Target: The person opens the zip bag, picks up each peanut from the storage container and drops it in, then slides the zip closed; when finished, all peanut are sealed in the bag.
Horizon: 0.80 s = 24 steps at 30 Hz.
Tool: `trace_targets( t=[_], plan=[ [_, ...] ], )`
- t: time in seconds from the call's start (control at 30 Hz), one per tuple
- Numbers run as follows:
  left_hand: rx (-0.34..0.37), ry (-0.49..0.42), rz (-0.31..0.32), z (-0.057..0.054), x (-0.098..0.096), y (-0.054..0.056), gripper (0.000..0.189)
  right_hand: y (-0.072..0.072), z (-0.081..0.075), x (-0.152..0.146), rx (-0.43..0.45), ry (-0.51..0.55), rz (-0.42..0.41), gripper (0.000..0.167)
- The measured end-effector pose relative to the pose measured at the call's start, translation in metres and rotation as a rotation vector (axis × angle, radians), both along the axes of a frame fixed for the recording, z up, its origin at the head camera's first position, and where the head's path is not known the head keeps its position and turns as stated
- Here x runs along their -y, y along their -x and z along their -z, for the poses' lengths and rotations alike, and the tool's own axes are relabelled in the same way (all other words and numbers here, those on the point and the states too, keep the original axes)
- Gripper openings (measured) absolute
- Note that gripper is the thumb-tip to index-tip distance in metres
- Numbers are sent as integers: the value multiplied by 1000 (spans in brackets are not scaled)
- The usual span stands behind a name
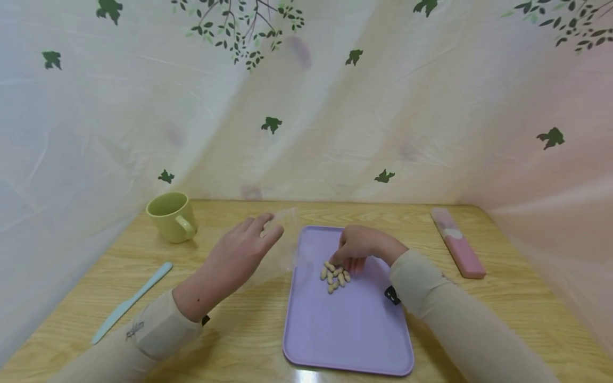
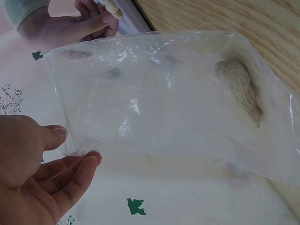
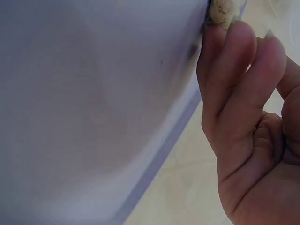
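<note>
- Clear plastic bag (image 2: 140,98): edge held in your left hand's (image 1: 239,252) grip, thumb and fingers nearly closed; bagged peanut (image 2: 239,86) inside, near one end.
- Peanuts (image 1: 330,277): loose cluster, far half of purple tray (image 1: 349,330), left of its middle.
- Right hand (image 1: 360,246): fingers curled at the cluster; whether its grip has one, cannot tell.
- Advised: pinch lightly, spread your bag's mouth wider.

The head camera looks forward and down across the table (image 1: 239,330); close wrist cameras face the left hand (image 1: 234,255) and right hand (image 1: 361,247), sharing the tray (image 1: 349,330).
</note>
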<state>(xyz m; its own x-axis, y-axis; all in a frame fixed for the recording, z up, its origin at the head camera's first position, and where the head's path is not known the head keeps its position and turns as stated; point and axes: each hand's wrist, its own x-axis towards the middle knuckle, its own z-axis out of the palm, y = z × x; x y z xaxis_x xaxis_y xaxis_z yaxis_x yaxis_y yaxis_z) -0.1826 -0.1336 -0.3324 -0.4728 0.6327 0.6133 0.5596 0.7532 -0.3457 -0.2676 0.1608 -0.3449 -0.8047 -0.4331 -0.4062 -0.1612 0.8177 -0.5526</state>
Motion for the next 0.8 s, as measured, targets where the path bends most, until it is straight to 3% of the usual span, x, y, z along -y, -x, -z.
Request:
trace_targets(
  t=[0.4, 0.8],
  plan=[
    [34, 4, -5, -1, -1, -1, 37, 1, 3, 2, 24, 15, -5, 23],
    [35, 9, -12, -1, -1, -1, 37, -5, -18, -16, 3, 107, 34, 28]
  ],
)
